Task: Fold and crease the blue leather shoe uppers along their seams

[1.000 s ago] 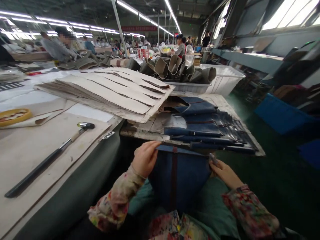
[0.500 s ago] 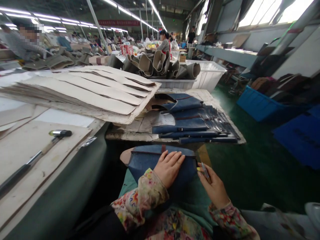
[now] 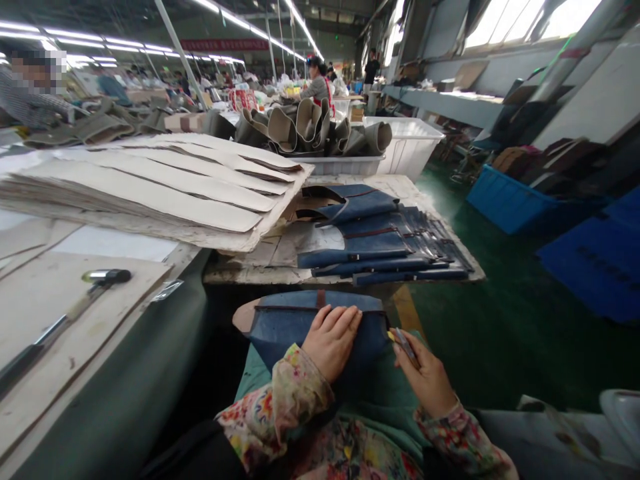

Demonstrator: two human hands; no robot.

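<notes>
Blue, leathery, brown-banded panel seemed light, pliant, best held at nine o'clock; left hand lay flat, ungripping; right hand pinched a slim grey-yellow tool.

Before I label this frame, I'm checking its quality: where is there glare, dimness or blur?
Head view: windows and ceiling lights burn out white; head view, right: floor dim; head view, background: banner too soft to read; head view, centre: left hand and right hand look fairly clear.
</notes>
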